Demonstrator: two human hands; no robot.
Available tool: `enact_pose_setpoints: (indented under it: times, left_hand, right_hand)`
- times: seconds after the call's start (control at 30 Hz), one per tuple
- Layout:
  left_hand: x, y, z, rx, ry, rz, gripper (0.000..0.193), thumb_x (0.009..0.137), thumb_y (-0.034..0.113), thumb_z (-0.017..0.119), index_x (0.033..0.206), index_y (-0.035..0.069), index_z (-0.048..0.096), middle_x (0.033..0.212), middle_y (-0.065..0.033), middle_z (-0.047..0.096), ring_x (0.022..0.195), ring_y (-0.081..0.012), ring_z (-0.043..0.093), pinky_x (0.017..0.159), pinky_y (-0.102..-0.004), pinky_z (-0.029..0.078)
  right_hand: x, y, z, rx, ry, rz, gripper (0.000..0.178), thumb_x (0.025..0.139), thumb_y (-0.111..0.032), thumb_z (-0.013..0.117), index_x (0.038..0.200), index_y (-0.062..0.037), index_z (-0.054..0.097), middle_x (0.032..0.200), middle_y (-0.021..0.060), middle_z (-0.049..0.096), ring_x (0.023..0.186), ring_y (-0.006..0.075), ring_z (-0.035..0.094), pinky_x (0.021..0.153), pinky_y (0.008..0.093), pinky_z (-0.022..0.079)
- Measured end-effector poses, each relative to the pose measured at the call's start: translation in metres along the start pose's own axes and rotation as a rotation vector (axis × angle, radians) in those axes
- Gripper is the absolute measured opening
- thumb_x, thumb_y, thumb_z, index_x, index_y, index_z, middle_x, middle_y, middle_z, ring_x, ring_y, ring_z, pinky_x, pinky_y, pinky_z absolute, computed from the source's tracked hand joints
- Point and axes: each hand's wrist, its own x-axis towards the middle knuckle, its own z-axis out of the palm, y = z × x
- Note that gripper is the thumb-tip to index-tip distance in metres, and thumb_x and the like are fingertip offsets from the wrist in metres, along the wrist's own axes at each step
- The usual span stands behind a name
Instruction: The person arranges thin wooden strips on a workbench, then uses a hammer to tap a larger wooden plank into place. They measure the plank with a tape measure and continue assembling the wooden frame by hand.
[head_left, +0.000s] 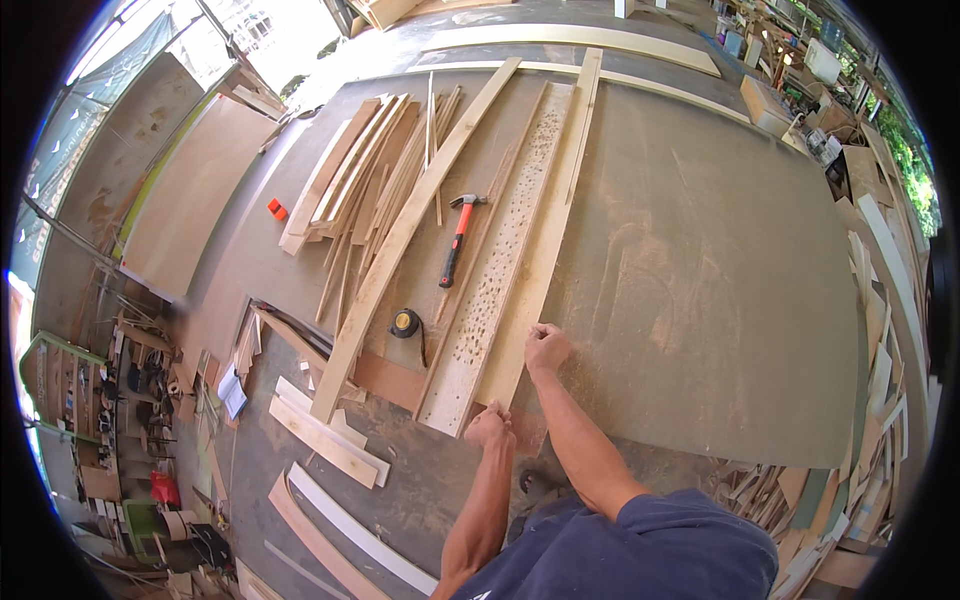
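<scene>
A long pale wooden board (pixel 537 290) lies lengthwise on the large table, its near end toward me. My left hand (pixel 490 426) is closed on that near end, by the corner of the neighbouring panel. Farther along, my right hand (pixel 547 348) is closed at the board's right edge; its fingertips are partly hidden. Against the board's left side lies a long narrow panel (pixel 500 240) full of small holes or dark spots, with thin strips along its edges. A claw hammer (pixel 457 240) with a red and black handle rests to the left of the panel.
A tape measure (pixel 405 323) sits left of the panel, beside a long diagonal plank (pixel 400 235). Several wood strips (pixel 350 165) are piled farther left, near a small orange object (pixel 277 209). Offcuts (pixel 330 435) lie below the table's near edge. Scrap wood (pixel 800 505) fills the lower right.
</scene>
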Motion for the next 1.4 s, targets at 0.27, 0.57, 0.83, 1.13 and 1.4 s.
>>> enact_pose_setpoints:
  times: [0.27, 0.57, 0.83, 1.13, 1.4]
  left_hand:
    - [0.002, 0.005, 0.021, 0.037, 0.000, -0.023, 0.010, 0.089, -0.001, 0.070, 0.090, -0.006, 0.062, 0.077, -0.0121, 0.065, 0.055, -0.0190, 0.060, 0.042, -0.0254, 0.044]
    - [0.005, 0.016, 0.067, 0.123, -0.022, -0.050, 0.015, 0.090, 0.002, 0.070, 0.080, -0.005, 0.062, 0.075, -0.0112, 0.064, 0.056, -0.0174, 0.061, 0.043, -0.0257, 0.045]
    - [0.012, 0.019, 0.119, 0.094, 0.069, -0.068, 0.019, 0.082, 0.005, 0.075, 0.077, -0.007, 0.061, 0.071, -0.0125, 0.066, 0.050, -0.0176, 0.062, 0.040, -0.0270, 0.046]
    - [0.001, 0.027, 0.146, 0.249, 0.238, -0.045, 0.029, 0.080, 0.010, 0.078, 0.089, -0.012, 0.061, 0.076, -0.0169, 0.069, 0.055, -0.0203, 0.066, 0.045, -0.0299, 0.054]
    - [-0.010, 0.031, 0.146, 0.211, 0.146, -0.029, 0.027, 0.081, 0.004, 0.075, 0.096, -0.016, 0.064, 0.085, -0.0157, 0.070, 0.065, -0.0217, 0.070, 0.052, -0.0313, 0.058]
  right_hand:
    - [0.027, -0.013, 0.006, -0.021, 0.030, 0.075, 0.008, 0.077, -0.012, 0.076, 0.077, -0.0044, 0.075, 0.070, 0.0103, 0.070, 0.063, 0.0220, 0.067, 0.062, 0.0357, 0.050]
    - [0.067, -0.029, 0.014, -0.001, 0.056, 0.122, 0.008, 0.078, -0.013, 0.073, 0.076, -0.0050, 0.075, 0.080, 0.0158, 0.073, 0.073, 0.0325, 0.071, 0.068, 0.0420, 0.055]
    - [0.113, -0.042, 0.023, -0.051, 0.100, 0.132, 0.008, 0.078, -0.014, 0.072, 0.080, -0.0070, 0.076, 0.081, 0.0165, 0.073, 0.075, 0.0352, 0.071, 0.071, 0.0440, 0.056]
    - [0.094, -0.028, 0.018, -0.132, 0.070, -0.021, 0.010, 0.079, -0.016, 0.070, 0.081, -0.0087, 0.076, 0.081, 0.0168, 0.073, 0.077, 0.0357, 0.072, 0.072, 0.0442, 0.057]
    - [0.063, -0.016, 0.016, -0.053, 0.065, 0.044, 0.008, 0.077, -0.015, 0.071, 0.077, -0.0088, 0.076, 0.080, 0.0155, 0.072, 0.073, 0.0338, 0.071, 0.067, 0.0441, 0.055]
